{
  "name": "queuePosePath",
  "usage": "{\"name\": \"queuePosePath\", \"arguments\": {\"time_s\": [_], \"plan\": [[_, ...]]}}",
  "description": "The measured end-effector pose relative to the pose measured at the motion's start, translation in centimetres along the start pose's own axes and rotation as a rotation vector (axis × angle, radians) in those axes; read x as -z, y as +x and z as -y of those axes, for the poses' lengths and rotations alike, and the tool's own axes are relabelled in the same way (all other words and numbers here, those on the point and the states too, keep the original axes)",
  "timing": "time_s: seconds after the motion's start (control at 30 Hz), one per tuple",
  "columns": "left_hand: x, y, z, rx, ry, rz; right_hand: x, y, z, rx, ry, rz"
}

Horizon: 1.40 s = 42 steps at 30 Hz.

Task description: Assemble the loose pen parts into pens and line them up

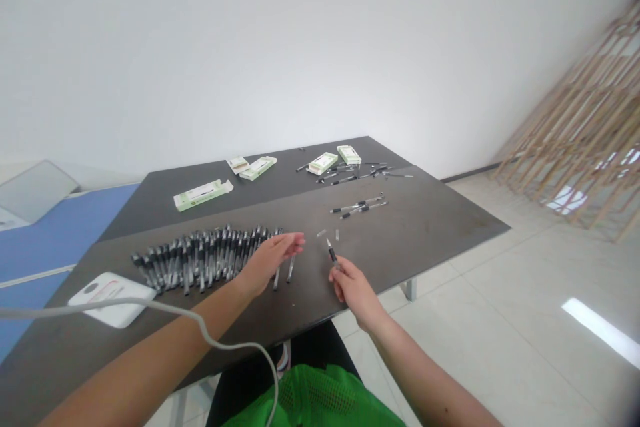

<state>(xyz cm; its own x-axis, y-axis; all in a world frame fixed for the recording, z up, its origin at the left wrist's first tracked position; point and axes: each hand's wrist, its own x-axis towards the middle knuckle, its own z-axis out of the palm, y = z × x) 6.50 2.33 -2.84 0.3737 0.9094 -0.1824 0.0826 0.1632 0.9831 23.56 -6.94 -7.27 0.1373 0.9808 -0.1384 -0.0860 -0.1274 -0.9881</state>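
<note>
Boxes behind pen row

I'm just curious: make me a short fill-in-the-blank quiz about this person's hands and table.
1. The right hand holds a slim, clear plastic pen with a black grip, its pointed end directed ____ the person.
2. The long row of clear, black-gripped pens lies toward the person's ____ side.
3. The green-and-white cardboard boxes lie at the dark table's ____ part.
4. The person's mesh garment is ____.

Missing words: away from; left; far; green.

the person wears a bright green mesh garment and black trousers, forearms bare.
</note>
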Motion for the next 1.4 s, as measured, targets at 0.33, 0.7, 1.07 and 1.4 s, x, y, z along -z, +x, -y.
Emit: {"name": "queuePosePath", "arguments": {"time_s": [0.33, 0.7, 1.07, 1.4], "plan": [[2.1, 0.3, 0.6, 0.003, -0.078, -0.155, -3.9, 5.7, 1.3, 0.079, -1.302, 0.014], [2.7, 0.0, 0.5, 0.030, -0.009, -0.127, 1.5, 7.4, 2.9, 0.143, -1.436, -0.168], [-1.4, 11.1, -1.2, -0.322, 0.786, 0.085, 11.9, 10.7, 1.6, 0.006, -1.422, -0.421], [-5.7, 20.8, 1.7, -0.408, 1.029, 0.177, 11.8, 10.9, -0.2, 0.048, -1.338, -0.477]]}}
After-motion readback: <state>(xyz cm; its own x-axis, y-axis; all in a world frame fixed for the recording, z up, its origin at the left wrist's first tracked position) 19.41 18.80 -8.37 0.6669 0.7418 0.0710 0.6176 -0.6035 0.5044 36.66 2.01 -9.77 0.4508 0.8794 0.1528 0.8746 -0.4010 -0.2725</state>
